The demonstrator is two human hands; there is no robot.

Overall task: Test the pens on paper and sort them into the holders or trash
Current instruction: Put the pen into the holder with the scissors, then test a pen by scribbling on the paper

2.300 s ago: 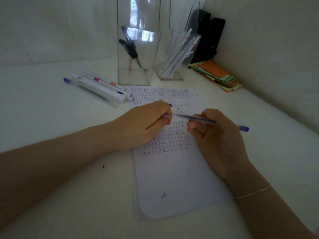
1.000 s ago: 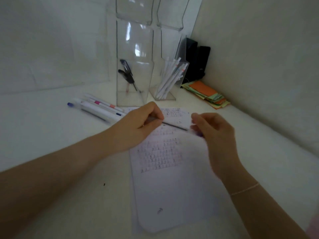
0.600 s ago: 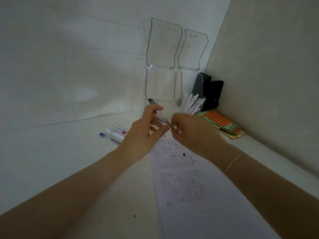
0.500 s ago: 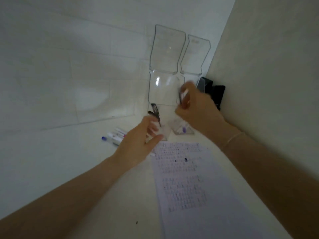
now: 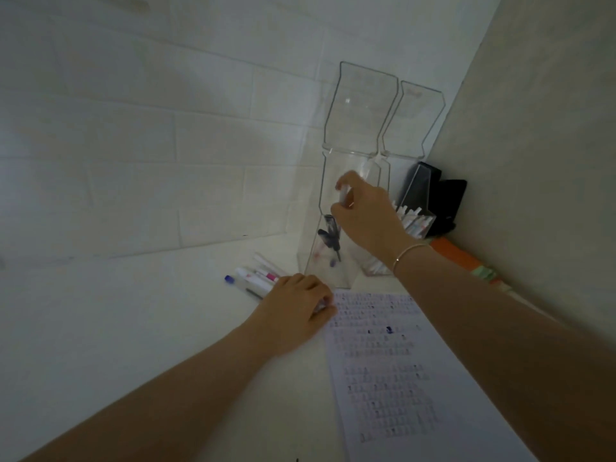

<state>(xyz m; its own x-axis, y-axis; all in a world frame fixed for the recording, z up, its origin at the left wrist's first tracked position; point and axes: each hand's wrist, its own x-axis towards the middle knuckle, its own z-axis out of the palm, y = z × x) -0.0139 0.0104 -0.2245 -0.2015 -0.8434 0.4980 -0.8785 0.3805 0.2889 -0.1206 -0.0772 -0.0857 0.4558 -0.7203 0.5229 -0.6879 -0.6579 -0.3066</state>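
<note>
Right hand raised at the open front of the left clear holder, fingers pinching a pale pen held about upright just above two dark pens leaning inside. Left hand down on the white table, fingers curled at the top left corner of the paper — something pale barely showing under the fingertips, too blurred to tell whether gripped. Loose pens lying in a bunch just beyond that hand, one with a blue cap, one with a pink band. Second clear holder to the right, packed with white pens. Rows of small test marks covering the paper — none readable as words. Faint label on each holder's tall back panel, illegible. Black stands in the corner, orange and green notes beside them. Thin bracelet on the right wrist.
</note>
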